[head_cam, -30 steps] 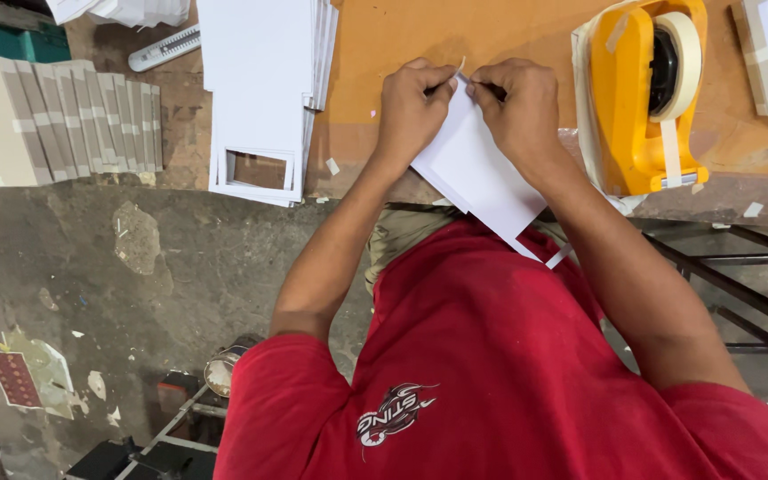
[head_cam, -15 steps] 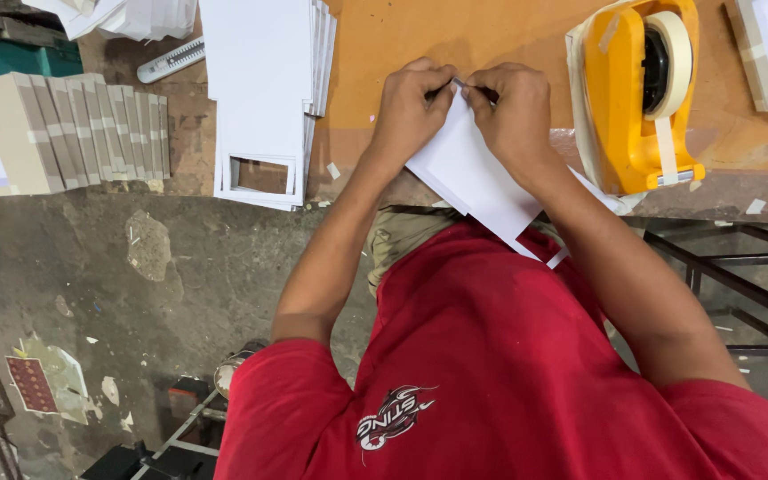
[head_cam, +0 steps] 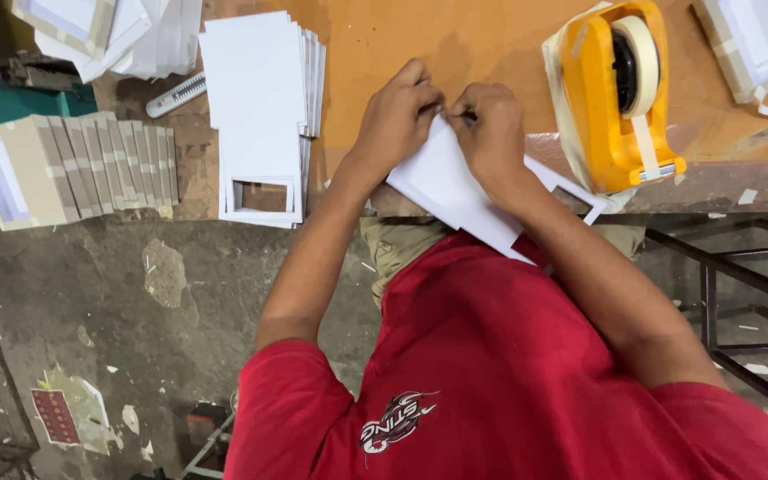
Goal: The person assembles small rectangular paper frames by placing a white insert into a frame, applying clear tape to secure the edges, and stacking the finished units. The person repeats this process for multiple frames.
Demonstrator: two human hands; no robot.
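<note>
1. The left hand (head_cam: 399,116) and right hand (head_cam: 491,129) both pinch the top edge of a flat white card sheet with a cut-out window (head_cam: 455,191).
2. The sheet lies on the orange-brown worktop (head_cam: 402,40), just left of the yellow tape dispenser (head_cam: 615,98).

white card sheet (head_cam: 455,191), flat, rect. cut-out window, tilted, at orange table edge, pinched at top corner

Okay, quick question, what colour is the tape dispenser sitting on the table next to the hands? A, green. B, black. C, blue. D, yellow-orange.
D: the tape dispenser on the table has a yellow-orange body, standing just beyond the right hand, which with the left hand grips a white card sheet.
</note>
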